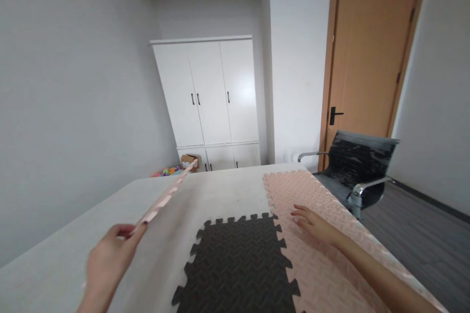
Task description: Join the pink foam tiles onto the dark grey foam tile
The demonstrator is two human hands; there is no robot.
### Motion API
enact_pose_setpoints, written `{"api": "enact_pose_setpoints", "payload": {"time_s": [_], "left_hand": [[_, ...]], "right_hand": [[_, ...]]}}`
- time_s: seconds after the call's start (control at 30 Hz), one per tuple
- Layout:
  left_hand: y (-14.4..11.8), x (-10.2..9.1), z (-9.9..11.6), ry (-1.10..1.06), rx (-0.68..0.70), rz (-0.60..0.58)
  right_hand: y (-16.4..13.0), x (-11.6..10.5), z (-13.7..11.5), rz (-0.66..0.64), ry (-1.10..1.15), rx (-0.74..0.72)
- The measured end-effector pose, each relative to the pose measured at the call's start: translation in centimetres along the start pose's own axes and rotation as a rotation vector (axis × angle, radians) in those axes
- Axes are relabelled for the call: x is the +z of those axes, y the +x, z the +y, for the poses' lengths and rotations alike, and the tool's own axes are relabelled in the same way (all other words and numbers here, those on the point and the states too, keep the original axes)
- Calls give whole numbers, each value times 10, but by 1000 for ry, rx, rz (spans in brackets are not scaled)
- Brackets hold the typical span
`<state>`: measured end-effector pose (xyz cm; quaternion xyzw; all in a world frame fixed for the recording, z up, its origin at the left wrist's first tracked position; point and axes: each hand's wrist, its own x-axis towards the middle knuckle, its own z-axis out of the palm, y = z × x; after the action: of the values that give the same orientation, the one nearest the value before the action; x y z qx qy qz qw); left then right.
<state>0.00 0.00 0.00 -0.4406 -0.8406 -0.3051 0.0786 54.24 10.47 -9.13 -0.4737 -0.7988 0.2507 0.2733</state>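
Note:
Pinched between the thumb and fingers of my left hand (110, 254) is a pink foam mat tile (165, 199). Its toothed edge shows almost edge-on, and it is raised above the white table (223, 193). My right hand (311, 225), fingers stretched out, is over the pink foam mat (290, 188) along the table's right side; whether it touches the mat I cannot tell. Between my hands lies a black foam tile (242, 264) with interlocking teeth. Its right edge meets the pink mat, but whether the teeth are locked together is unclear.
Right of the table stands a black office chair (352, 166) with metal armrests, near a wooden door (370, 58). A white cabinet (209, 93) is against the back. Beyond the table's far left edge are a cardboard box (188, 160) and colourful items (169, 171).

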Motion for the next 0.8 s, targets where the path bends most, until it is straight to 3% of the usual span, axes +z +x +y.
{"api": "enact_pose_setpoints", "payload": {"time_s": [0.07,0.13,0.2,0.3,0.37,0.47,0.8], "left_hand": [[-10,18,69,-12,113,-50],[-21,52,124,-12,193,-90],[-33,93,163,-2,283,-147],[-54,146,201,44,382,-215],[-67,169,215,76,424,-241],[-79,188,223,111,452,-274],[-82,205,214,135,557,-348]], "right_hand": [[13,5,-1,22,60,-5],[30,13,-2,32,86,-12],[49,22,-2,40,90,-12],[76,35,2,64,72,22],[89,42,7,72,45,51],[98,47,12,54,-2,67],[91,47,-3,-15,-229,-32]]}}
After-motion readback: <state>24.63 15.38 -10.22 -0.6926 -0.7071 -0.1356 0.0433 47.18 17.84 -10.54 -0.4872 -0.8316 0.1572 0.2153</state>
